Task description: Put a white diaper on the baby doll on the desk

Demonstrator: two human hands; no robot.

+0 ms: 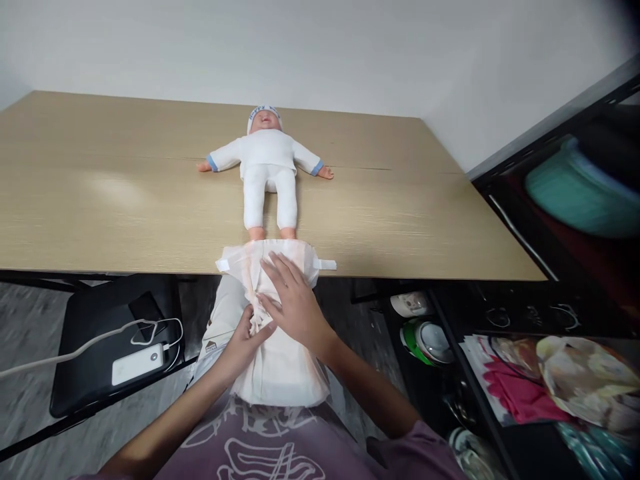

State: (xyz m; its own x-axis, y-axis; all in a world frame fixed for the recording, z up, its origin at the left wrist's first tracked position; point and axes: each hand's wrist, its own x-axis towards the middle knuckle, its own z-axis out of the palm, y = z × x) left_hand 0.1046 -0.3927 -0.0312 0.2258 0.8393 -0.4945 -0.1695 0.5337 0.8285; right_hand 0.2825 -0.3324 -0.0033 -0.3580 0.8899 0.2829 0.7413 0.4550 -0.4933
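An unfolded white diaper spans from my lap to the table's front edge, with its tabs out to both sides at the far end. My left hand is closed on the gathered left edge of the diaper, thumb and fingers around the ruffle. Across the diaper's middle lies my right hand, palm down with its fingers spread. Just beyond the diaper a baby doll in white clothes and a printed cap rests on its back, arms stretched out and feet towards me.
The wooden table stands against a pale wall. At my left, a black chair carries a white power bank with a cable, and a dark phone. On the right are shelves with a teal bowl, cloths and containers.
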